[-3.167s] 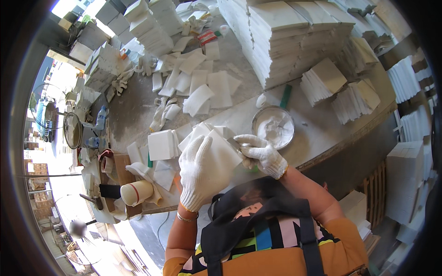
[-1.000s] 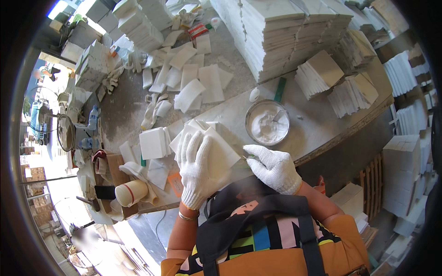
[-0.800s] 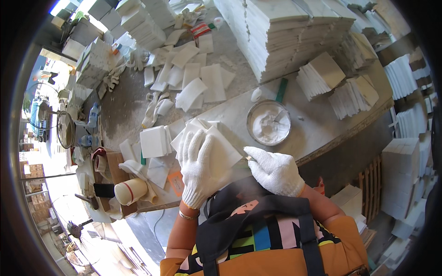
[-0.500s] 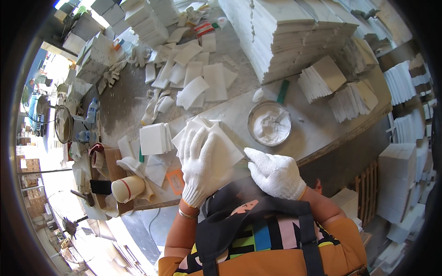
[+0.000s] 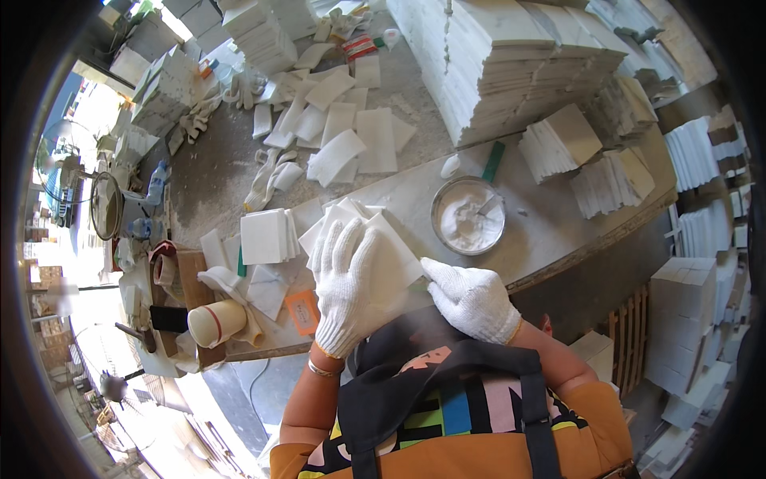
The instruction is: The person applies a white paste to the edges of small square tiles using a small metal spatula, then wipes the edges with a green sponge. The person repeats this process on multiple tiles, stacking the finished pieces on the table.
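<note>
My left hand [image 5: 341, 279], in a white knitted glove, lies flat on a white square tile [image 5: 392, 263], its fingers stretched out. More white tiles show beneath that one. At the tile's right edge is my right hand [image 5: 472, 299], gloved alike and closed, thumb and fingers pressed together. What it grips is hidden, apart from a faint greenish patch at its fingertips. Beyond my right hand stands a round bowl [image 5: 441, 236] holding white powder or paste, with a small tool stuck in it. A short stack of white tiles [image 5: 266, 239] stands left of my left hand.
A green strip [image 5: 493, 161] lies behind the bowl. Tall stacks of marble slabs [image 5: 511, 72] rise at the back right. Loose white offcuts [image 5: 335, 156] cover the table's far middle. A cream cylindrical container [image 5: 217, 323], an orange box [image 5: 303, 311] and a fan [image 5: 107, 206] are at the left.
My right hand has shifted slightly left along the tile's edge and stays closed. My left hand remains flat on the tile. The whole view has turned a little.
</note>
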Demonstrator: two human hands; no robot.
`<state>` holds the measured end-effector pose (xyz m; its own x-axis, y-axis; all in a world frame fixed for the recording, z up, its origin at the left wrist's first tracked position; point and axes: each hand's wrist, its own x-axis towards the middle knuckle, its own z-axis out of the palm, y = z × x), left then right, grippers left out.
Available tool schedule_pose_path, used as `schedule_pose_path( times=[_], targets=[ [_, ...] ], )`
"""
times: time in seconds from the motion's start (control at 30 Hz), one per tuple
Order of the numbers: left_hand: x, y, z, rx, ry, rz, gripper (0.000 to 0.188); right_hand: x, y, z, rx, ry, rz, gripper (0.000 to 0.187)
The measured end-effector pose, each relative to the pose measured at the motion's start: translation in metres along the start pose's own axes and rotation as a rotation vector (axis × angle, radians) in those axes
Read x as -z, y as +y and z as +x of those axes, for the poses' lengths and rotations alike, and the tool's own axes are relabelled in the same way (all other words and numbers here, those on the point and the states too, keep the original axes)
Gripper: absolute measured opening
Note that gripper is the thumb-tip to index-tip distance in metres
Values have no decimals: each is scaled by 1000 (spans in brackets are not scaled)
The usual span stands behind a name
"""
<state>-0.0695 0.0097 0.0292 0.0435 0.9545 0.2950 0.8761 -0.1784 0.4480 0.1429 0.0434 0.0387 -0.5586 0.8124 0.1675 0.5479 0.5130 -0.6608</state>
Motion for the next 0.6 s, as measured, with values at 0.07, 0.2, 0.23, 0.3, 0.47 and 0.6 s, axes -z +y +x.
schedule_pose_path(
  times=[0.07, 0.2, 0.23, 0.3, 0.47, 0.6],
  targets=[
    [0, 0, 1, 1, -2, -6, 85, -15, 12, 0, -7, 74, 93, 31],
    [2, 0, 1, 4, -2, -26, 78, -28, 23, 0, -120, 149, 197, 27],
    [1, 1, 0, 6, -1, -32, 74, -27, 29, -2, -150, 161, 218, 30],
    [12, 3, 0, -12, -78, 4, 81, -22, 39, -6, -252, 132, 378, 35],
    [12, -16, -14, -133, -131, 49, 74, 3, 27, 1, -599, -5, 880, 36],
    [21, -19, -8, -266, -59, -15, 58, 15, 26, 7, -551, -28, 943, 34]
  ],
)
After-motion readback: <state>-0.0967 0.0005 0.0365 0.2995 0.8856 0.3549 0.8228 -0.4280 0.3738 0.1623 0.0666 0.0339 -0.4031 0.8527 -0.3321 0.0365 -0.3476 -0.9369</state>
